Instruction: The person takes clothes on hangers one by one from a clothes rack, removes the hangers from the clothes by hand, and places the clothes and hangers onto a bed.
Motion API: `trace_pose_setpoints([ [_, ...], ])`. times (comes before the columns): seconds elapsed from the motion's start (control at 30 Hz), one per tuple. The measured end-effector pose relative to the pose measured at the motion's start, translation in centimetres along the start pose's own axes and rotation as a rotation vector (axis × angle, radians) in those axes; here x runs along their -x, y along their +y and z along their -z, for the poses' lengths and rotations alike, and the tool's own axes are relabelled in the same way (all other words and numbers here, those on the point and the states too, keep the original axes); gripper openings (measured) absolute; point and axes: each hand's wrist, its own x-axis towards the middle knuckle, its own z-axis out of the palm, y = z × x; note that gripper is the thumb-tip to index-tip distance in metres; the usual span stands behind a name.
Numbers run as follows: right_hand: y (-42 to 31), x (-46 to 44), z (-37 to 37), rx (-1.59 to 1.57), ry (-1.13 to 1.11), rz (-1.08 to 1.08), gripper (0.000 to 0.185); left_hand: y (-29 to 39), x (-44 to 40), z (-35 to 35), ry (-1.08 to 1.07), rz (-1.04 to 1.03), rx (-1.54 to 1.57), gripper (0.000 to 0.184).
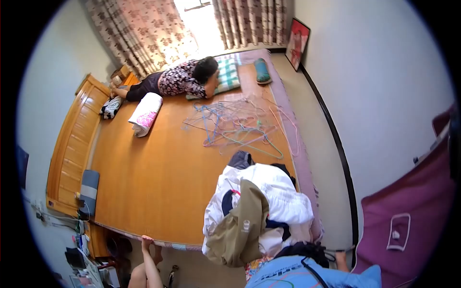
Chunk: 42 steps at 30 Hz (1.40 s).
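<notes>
A light blue T-shirt (307, 274) with dark lettering fills the bottom edge, and a thin black band crosses it. My right hand (341, 262) seems to show as a small patch of skin above the shirt's right part, beside dark strap-like pieces; its fingers do not show clearly. No left hand of mine can be made out. Just beyond the shirt, black cloth (307, 250) touches a heap of clothes on the bed: white garments (283, 187) and an olive-brown garment (237, 230). Past the heap lie several tangled wire hangers (240, 126) in blue, green and pink.
A person (180, 79) lies along the bed's (158, 187) far side, near a checked pillow (227, 76) and a rolled blanket (146, 114). Another person's bare limbs (151, 264) reach the near bed edge. Purple fabric (403, 211) stands at right. A cluttered desk (84, 269) is lower left.
</notes>
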Motion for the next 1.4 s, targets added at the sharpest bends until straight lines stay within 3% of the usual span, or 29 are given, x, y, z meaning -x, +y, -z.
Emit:
trace_pose_setpoints([
  [0.07,-8.4,-1.9,-0.7,-0.046,-0.06,0.246,0.025,7.9,8.1,-1.5,0.001,0.188,0.555,0.012],
  [0.1,-14.3,-1.5,0.7,-0.071,-0.244,0.228,0.031,10.6,9.5,-0.6,0.031,0.164,0.689,0.012],
  [0.17,-21.5,-1.0,1.9,-0.043,-0.309,0.558,0.037,15.1,7.4,3.9,0.092,0.05,0.807,0.014],
  [0.2,-24.0,0.5,2.5,-0.1,-0.209,0.717,0.034,14.7,3.2,4.2,0.1,-0.186,0.923,0.016],
  [0.27,-26.8,3.4,4.3,-0.177,-0.2,0.93,0.032,20.8,1.0,11.4,0.115,-0.368,0.769,0.012],
  [0.37,-24.4,7.4,4.5,-0.291,-0.231,0.904,0.031,23.3,0.1,14.7,0.213,-0.652,0.63,0.011],
  [0.43,-18.8,10.5,3.5,-0.306,-0.189,0.737,0.031,25.1,2.1,14.9,0.138,-0.721,0.724,0.011],
  [0.47,-15.0,12.6,2.9,-0.101,-0.099,0.711,0.032,24.4,2.6,12.8,0.038,-0.748,0.798,0.011],
  [0.5,-11.4,14.9,2.3,0.101,-0.011,0.649,0.032,23.5,3.8,11.0,-0.168,-0.689,0.829,0.013],
  [0.57,-4.5,20.9,2.1,0.053,-0.026,0.387,0.033,19.3,5.0,5.1,-0.439,-0.654,0.719,0.016],
  [0.6,-1.4,23.5,1.9,-0.009,0.06,0.265,0.033,19.6,8.0,5.3,-0.616,-0.787,0.679,0.015],
  [0.67,4.6,29.2,1.8,-0.002,-0.017,-0.041,0.029,16.2,8.0,-0.5,-0.887,-0.768,0.643,0.011],
  [0.7,7.0,32.1,1.6,-0.051,0.047,-0.159,0.029,18.4,12.9,2.0,-0.724,-1.15,0.484,0.022],
  [0.73,9.0,34.2,1.7,-0.13,0.18,-0.233,0.029,19.3,14.7,0.8,-0.909,-0.983,0.524,0.02],
  [0.77,10.8,36.6,2.0,-0.193,0.307,-0.291,0.03,21.5,17.8,2.2,-1.227,-0.662,0.495,0.021],
  [0.83,14.5,40.6,2.2,-0.375,0.518,-0.413,0.031,24.5,22.6,2.0,-1.394,-1.007,0.386,0.02],
  [0.9,18.9,44.0,1.7,-0.385,0.528,-0.516,0.033,27.9,25.6,-0.3,-1.514,-1.137,0.134,0.022],
  [0.97,22.5,45.9,1.4,-0.375,0.565,-0.559,0.032,31.6,30.2,-3.4,-1.59,-1.178,0.221,0.022],
  [1.03,25.7,48.8,0.8,-0.42,0.7,-0.567,0.029,33.6,36.6,-4.3,-1.551,-1.425,0.312,0.024],
  [1.1,29.8,51.0,-0.3,-0.398,0.764,-0.616,0.03,35.6,42.8,-7.2,-1.664,-1.476,0.02,0.026],
  [1.13,31.9,52.0,0.0,-0.406,0.79,-0.64,0.03,35.4,46.9,-8.7,-1.574,-1.644,-0.091,0.03],
  [1.17,32.5,54.0,1.7,-0.387,0.761,-0.741,0.031,35.1,51.5,-10.5,-1.615,-1.88,0.068,0.018],
  [1.2,33.1,55.9,2.8,-0.374,0.71,-0.843,0.031,34.0,56.4,-11.0,-1.616,-1.967,0.0,0.024],
  [1.23,34.1,57.5,3.7,-0.388,0.701,-0.873,0.031,32.7,60.9,-11.5,-1.563,-2.226,-0.03,0.019],
  [1.27,35.2,58.6,4.9,-0.438,0.817,-0.847,0.03,31.3,66.0,-10.4,-1.609,-2.333,-0.08,0.026],
  [1.33,37.6,60.6,8.0,-0.455,0.96,-0.814,0.027,28.0,74.3,-9.9,-1.968,-2.215,-0.348,0.025],
  [1.37,38.6,61.5,9.8,-0.454,0.951,-0.831,0.027,26.9,78.7,-8.1,-2.03,-2.518,-0.088,0.024],
  [1.4,39.4,62.4,11.9,-0.372,0.991,-0.829,0.026,26.0,82.0,-7.6,-2.087,-2.601,-0.162,0.024],
])
